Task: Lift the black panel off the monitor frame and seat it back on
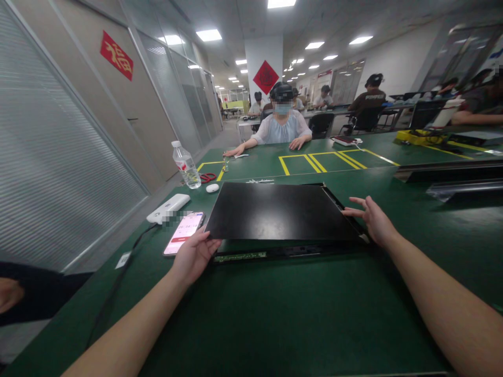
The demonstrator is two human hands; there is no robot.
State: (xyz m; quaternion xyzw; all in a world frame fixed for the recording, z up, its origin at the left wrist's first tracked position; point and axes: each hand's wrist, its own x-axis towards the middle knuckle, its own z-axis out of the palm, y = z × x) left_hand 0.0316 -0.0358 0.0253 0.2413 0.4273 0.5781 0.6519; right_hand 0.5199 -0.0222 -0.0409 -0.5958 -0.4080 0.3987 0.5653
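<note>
A flat black display panel (275,212) lies tilted over a dark frame (298,251), its near left corner raised. My left hand (194,256) pinches that corner between thumb and fingers. Along the frame's near edge a strip of green circuit board (239,257) shows under the panel. At the panel's right side my right hand (375,220) has its fingers spread, the fingertips at or beside the frame's right edge; whether they touch it I cannot tell. What lies beneath the panel is hidden.
Left of the panel are a lit phone (184,233), a white power bank (168,208) with a black cable, a white earbud case (212,188), a water bottle (186,165) and red scissors (208,178). Long dark strips (451,173) lie at the right. A co-worker (281,123) sits across the green table (298,319).
</note>
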